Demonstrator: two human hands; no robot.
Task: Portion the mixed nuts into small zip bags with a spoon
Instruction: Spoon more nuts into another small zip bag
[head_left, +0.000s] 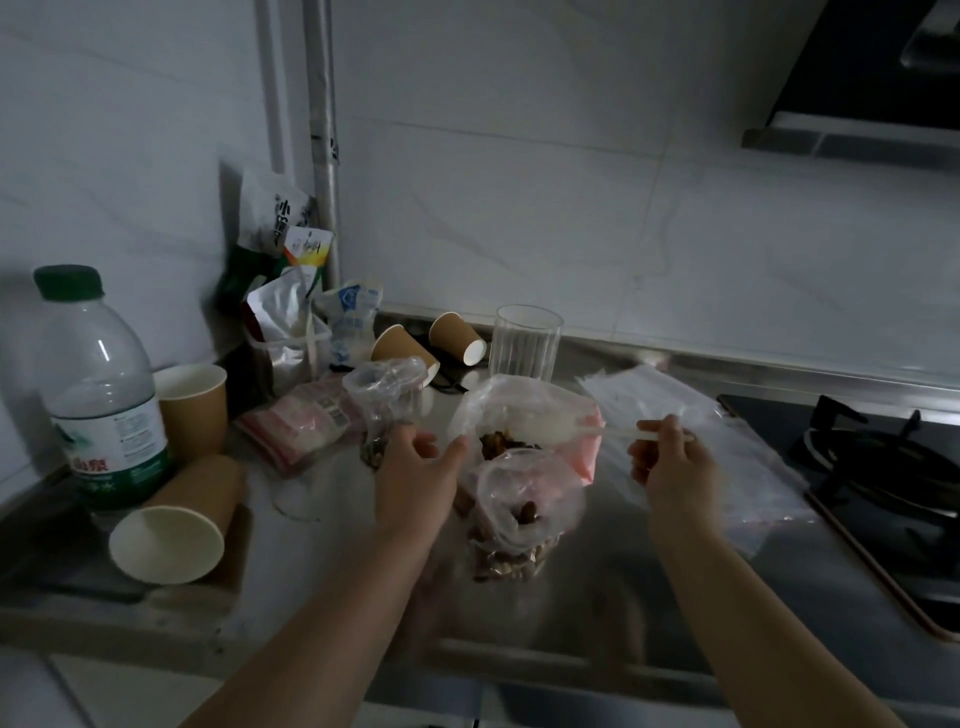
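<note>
A large clear bag of mixed nuts (524, 415) stands open on the steel counter, its pink side showing on the right. In front of it a small zip bag (519, 514) holds some nuts and stands open. Another small bag with nuts (384, 395) stands to the left. My right hand (675, 457) pinches the handle of a white plastic spoon (561, 428), whose bowl is over the big bag's mouth. My left hand (415, 467) reaches between the left small bag and the big bag, fingers spread and relaxed, thumb near the big bag's rim.
A water bottle (98, 395) and paper cups (171, 525) are at the left, two cups tipped over at the back. A clear glass (524, 343) stands behind the nut bag. A stack of empty zip bags (691, 426) lies right, beside the gas hob (883, 467). Snack packets (291, 312) crowd the corner.
</note>
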